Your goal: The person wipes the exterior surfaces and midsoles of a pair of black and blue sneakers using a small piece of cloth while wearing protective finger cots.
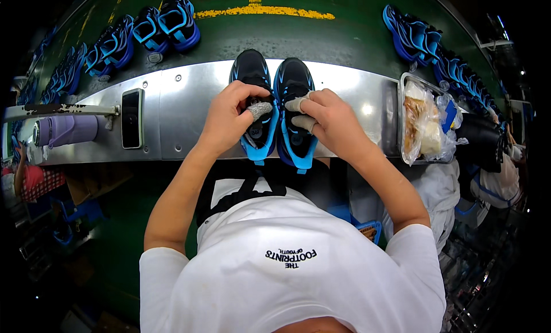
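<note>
Two black-and-blue sneakers sit side by side on the metal tabletop (189, 103), toes toward the far edge, heels overhanging the near edge a little. Left sneaker (253, 98) and right sneaker (294, 103) touch along their inner sides.

Left hand (227, 118) rests over the opening of the left sneaker. Fingertips wrapped in grey tape; the grip is pinched together at the collar and tongue area of that shoe. Shoe lies directly under and just beyond the fingers, toe clear of the hand.

Right hand (330, 118) lies over the right sneaker from its outer side. Two taped fingers (298, 103) press on the tongue and collar; whether the grip is closed around anything, cannot tell: thumb hidden. Shoe sits under the fingertips, with the toe showing beyond the hand and the heel showing on the near side of it.

Around the work:
- Dark phone (132, 118), flat on the tabletop, well to the left of the shoes.
- Lilac bottle (66, 131) lying on its side near the left end, under a grey rail.
- Metal tray (404, 80) at the right end, holding crumpled clear plastic bags (422, 121).
- Green conveyor belt (344, 34) beyond the far edge, carrying more blue sneakers: one cluster at far left (143, 32), another at far right (416, 37).
- Another person in white clothing (499, 178) at the right rim of view.
</note>
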A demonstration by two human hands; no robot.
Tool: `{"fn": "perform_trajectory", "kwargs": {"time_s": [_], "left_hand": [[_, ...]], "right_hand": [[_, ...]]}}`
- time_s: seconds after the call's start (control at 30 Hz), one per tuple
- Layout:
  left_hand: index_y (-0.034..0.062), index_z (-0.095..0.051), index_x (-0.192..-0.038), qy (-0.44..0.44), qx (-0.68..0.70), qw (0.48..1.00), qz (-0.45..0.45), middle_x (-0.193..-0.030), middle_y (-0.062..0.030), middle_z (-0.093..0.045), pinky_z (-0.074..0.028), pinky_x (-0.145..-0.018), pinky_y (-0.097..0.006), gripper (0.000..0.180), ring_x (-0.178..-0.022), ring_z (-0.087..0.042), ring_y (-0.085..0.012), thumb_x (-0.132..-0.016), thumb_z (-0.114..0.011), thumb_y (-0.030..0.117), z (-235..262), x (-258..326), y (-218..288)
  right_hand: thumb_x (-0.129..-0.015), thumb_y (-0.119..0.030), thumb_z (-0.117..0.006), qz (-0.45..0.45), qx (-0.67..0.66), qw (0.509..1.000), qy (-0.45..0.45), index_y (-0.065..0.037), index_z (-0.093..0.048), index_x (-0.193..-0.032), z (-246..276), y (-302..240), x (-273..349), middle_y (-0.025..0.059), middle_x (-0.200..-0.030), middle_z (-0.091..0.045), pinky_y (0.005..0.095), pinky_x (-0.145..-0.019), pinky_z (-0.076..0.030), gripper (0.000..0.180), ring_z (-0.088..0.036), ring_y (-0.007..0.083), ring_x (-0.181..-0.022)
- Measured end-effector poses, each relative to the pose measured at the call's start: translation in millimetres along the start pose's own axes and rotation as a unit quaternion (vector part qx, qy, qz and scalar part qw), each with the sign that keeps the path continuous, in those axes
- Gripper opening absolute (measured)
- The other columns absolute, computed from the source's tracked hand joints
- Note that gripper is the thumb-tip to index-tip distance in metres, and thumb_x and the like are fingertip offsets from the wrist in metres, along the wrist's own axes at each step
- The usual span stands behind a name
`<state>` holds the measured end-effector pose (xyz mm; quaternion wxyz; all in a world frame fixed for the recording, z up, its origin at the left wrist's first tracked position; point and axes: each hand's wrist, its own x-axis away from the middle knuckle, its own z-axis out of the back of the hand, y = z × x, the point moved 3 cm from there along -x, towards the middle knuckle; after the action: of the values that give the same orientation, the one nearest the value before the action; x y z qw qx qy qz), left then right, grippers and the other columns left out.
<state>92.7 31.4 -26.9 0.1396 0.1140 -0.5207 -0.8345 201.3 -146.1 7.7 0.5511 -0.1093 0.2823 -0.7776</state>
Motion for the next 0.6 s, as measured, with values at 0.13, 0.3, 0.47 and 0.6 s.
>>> {"fn": "perform_trajectory", "kwargs": {"time_s": [0.13, 0.3, 0.47, 0.6], "left_hand": [[0.0054, -0.069, -0.102, 0.002, -0.007, 1.0, 0.013, -0.088, 0.0, -0.057, -0.04, -0.064, -0.023, 0.025, -0.07, -0.047, -0.0084, -0.078, -0.066, -0.001, 0, 1, 5], [0.0048, -0.067, -0.105, -0.096, -0.035, 0.995, -0.018, -0.09, -0.0014, -0.058, -0.041, -0.064, -0.024, 0.029, -0.068, -0.047, -0.0094, -0.077, -0.064, -0.004, 3, -10, 10], [0.0044, -0.065, -0.109, 0.006, -0.081, 0.997, -0.01, -0.09, -0.0036, -0.058, -0.042, -0.065, -0.024, 0.035, -0.07, -0.049, -0.0103, -0.076, -0.06, -0.007, -6, 0, 15], [0.0041, -0.065, -0.112, -0.016, -0.046, 0.999, -0.013, -0.098, -0.0025, -0.06, -0.043, -0.068, -0.023, 0.041, -0.072, -0.046, -0.0093, -0.074, -0.058, -0.01, -3, -2, 13]], "right_hand": [[-0.079, -0.005, -0.068, -0.026, -0.092, 0.995, -0.018, -0.01, -0.067, -0.106, 14, -5, -5, 0.0093, -0.088, -0.06, 0.0402, -0.076, -0.049, 0.027, -0.059, 0.031, -0.087], [-0.082, -0.003, -0.064, -0.015, -0.011, 0.999, -0.036, -0.012, -0.065, -0.116, 3, -3, 2, 0.0134, -0.093, -0.059, 0.0418, -0.073, -0.05, 0.035, -0.06, 0.0328, -0.084], [-0.084, 0.0, -0.06, -0.042, -0.062, 0.997, 0.027, -0.01, -0.064, -0.118, -4, 3, 13, 0.0144, -0.097, -0.059, 0.0428, -0.075, -0.05, 0.036, -0.06, 0.0351, -0.086], [-0.082, -0.002, -0.064, 0.094, -0.039, 0.994, 0.027, -0.011, -0.066, -0.114, 11, -4, -1, 0.0125, -0.096, -0.06, 0.042, -0.079, -0.049, 0.033, -0.059, 0.0336, -0.087]]}}
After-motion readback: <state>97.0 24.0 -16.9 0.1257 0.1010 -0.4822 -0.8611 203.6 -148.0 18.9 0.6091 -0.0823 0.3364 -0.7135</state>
